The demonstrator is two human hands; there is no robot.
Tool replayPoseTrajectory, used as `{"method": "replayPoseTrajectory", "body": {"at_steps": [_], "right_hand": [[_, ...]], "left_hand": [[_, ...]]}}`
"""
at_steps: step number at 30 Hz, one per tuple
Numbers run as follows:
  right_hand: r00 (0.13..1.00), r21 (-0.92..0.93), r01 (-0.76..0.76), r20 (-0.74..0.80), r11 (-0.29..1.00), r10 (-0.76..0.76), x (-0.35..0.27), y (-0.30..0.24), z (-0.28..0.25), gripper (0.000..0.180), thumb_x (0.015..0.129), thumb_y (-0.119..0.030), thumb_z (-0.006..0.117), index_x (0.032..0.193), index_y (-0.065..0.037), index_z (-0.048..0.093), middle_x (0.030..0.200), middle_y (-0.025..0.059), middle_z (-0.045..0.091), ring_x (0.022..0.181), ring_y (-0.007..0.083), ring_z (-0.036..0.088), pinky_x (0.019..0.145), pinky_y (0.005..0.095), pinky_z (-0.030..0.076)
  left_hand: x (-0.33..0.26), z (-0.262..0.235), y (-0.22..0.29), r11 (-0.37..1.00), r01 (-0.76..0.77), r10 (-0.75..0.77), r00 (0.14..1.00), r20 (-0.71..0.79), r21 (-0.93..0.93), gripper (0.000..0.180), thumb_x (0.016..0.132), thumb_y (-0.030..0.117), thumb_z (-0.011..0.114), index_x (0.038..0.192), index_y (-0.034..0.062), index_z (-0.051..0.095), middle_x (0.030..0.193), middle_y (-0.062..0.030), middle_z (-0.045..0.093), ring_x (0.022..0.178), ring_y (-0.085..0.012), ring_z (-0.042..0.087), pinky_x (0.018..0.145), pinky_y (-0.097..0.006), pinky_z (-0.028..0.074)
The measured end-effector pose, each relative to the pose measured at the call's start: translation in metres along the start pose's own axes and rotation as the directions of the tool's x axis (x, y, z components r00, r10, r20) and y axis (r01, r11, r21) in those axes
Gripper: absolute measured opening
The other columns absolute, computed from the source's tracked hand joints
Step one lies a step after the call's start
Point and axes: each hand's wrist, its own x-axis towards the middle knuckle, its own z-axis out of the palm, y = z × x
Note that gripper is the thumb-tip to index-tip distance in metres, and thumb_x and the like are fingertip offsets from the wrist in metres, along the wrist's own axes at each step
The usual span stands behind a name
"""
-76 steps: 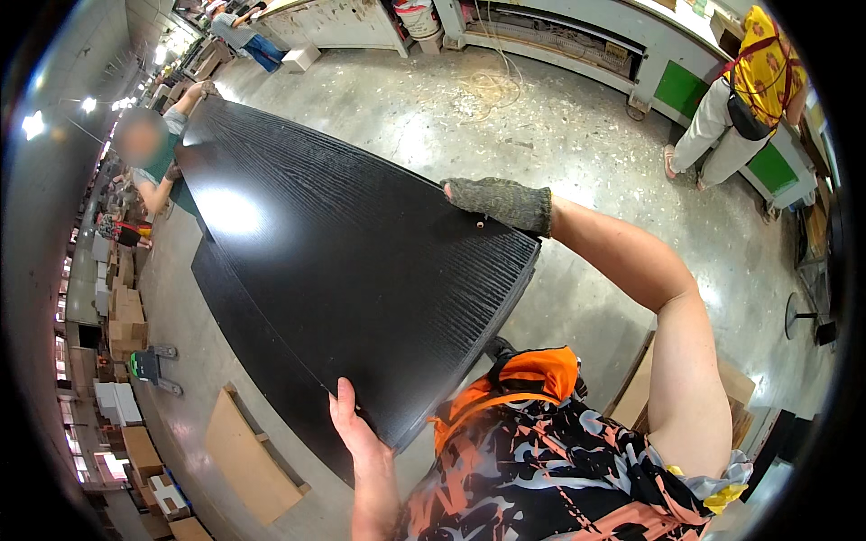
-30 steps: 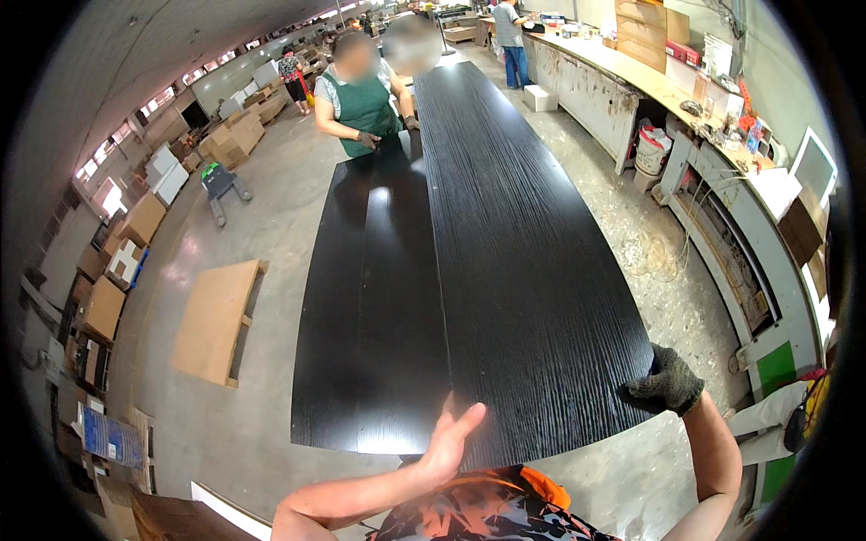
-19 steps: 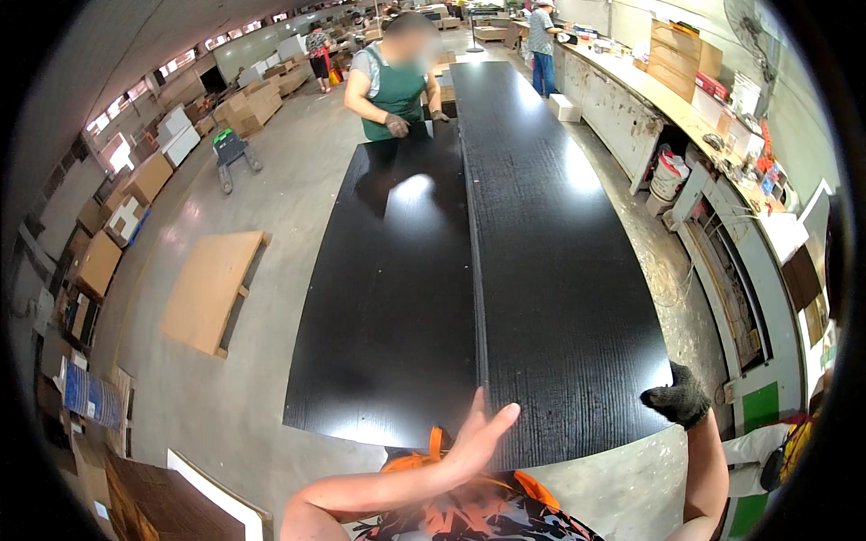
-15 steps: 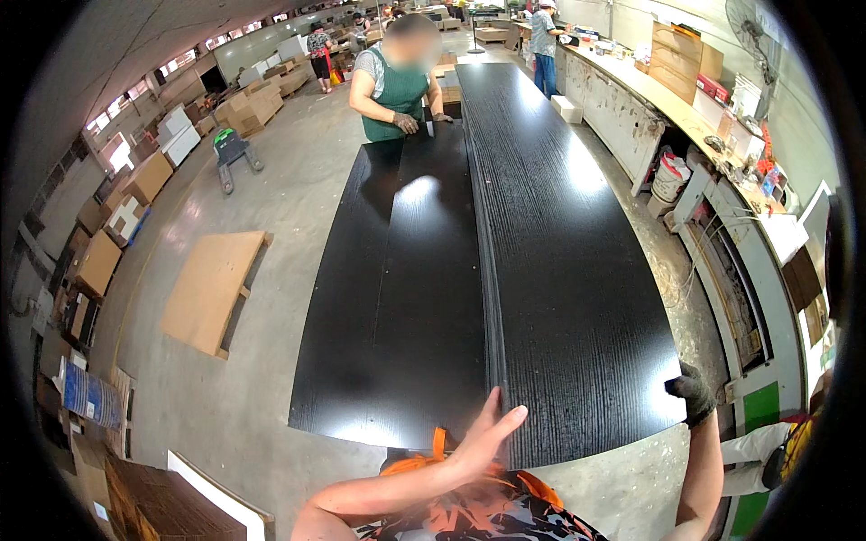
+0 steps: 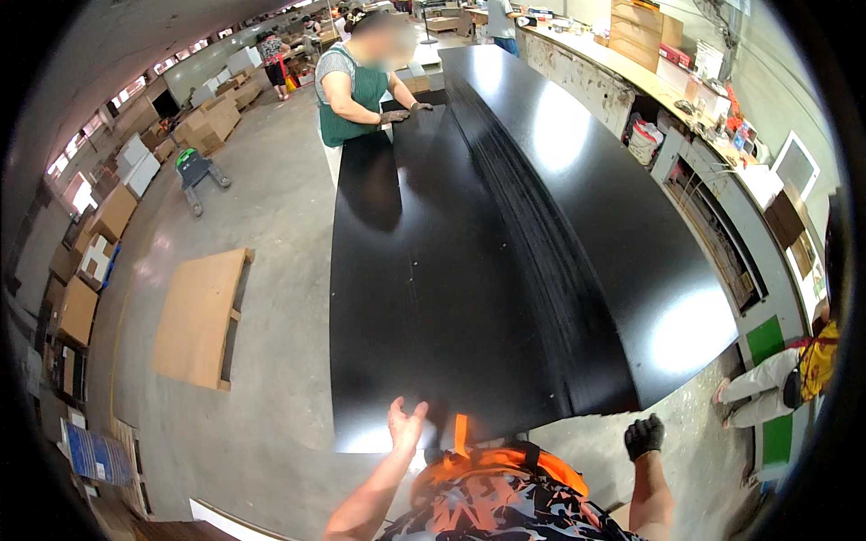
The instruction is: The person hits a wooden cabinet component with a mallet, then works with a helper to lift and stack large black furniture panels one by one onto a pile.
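Long black panels lie before me. The left black panel [image 5: 433,307] has a few small pale specks, and the right black panel [image 5: 613,198] is glossy with bright reflections. Between them runs a band of dark streaked, ridged edges [image 5: 541,261]. My bare left hand [image 5: 408,426] is at the left panel's near edge, thumb and fingers apart, holding nothing. My right hand [image 5: 643,436], in a black glove, is off the panels, just beyond the right panel's near edge. Its fingers are curled in, with nothing visible in them.
A co-worker in a green apron [image 5: 368,99] stands at the far left side, gloved hands on the panels. A tan board on a pallet [image 5: 194,316] lies on the floor at left. A long workbench [image 5: 595,63] runs along the right, where another person [image 5: 767,388] stands.
My left hand has left the seam and moved left to the near edge. My right hand has let go of the right panel's corner. The panels now appear turned, and the view has shifted.
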Motion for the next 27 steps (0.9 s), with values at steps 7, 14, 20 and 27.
{"method": "replayPoseTrajectory", "body": {"at_steps": [7,14,20,27], "right_hand": [[0.921,-0.271,-0.168,-0.385,0.948,0.053,-0.03,0.123,0.104,0.012,0.081,-0.023,0.061,0.077,-0.013,0.055,0.067,0.0057,0.057,0.055,0.0219,0.053,0.05,0.0337,0.046],[0.946,-0.264,-0.099,-0.324,0.959,0.009,0.005,0.176,0.129,0.02,0.079,-0.023,0.067,0.071,-0.012,0.052,0.062,0.0019,0.047,0.056,0.0176,0.048,0.055,0.0329,0.045],[0.943,-0.577,0.017,-0.261,0.816,-0.204,0.018,0.177,0.124,0.015,0.074,-0.016,0.071,0.081,-0.012,0.058,0.065,0.0015,0.051,0.05,0.0146,0.048,0.047,0.0288,0.043],[0.941,-0.595,0.062,-0.233,0.801,-0.246,0.007,0.169,0.141,0.022,0.07,-0.006,0.071,0.088,-0.011,0.06,0.064,-0.0015,0.053,0.048,0.0116,0.046,0.043,0.0266,0.037]], "left_hand": [[0.001,0.002,-0.038,0.991,0.064,-0.08,0.989,0.127,0.121,0.077,0.07,0.04,0.073,0.126,-0.0045,0.043,0.126,-0.0242,0.046,0.117,-0.0365,0.044,0.099,-0.04,0.036],[0.005,0.007,-0.047,0.984,0.08,-0.12,0.955,0.27,0.157,0.071,0.07,0.039,0.072,0.122,-0.0042,0.048,0.123,-0.0239,0.05,0.114,-0.0352,0.048,0.097,-0.04,0.038],[0.002,0.033,-0.057,0.969,0.012,-0.079,0.96,0.269,0.245,0.058,0.072,0.034,0.071,0.112,-0.0045,0.056,0.112,-0.0227,0.058,0.109,-0.0324,0.054,0.092,-0.039,0.042],[-0.016,0.036,-0.02,0.97,0.007,-0.091,0.938,0.335,0.244,0.049,0.073,0.033,0.071,0.101,-0.006,0.061,0.09,-0.0208,0.066,0.084,-0.0314,0.064,0.074,-0.038,0.049]]}}
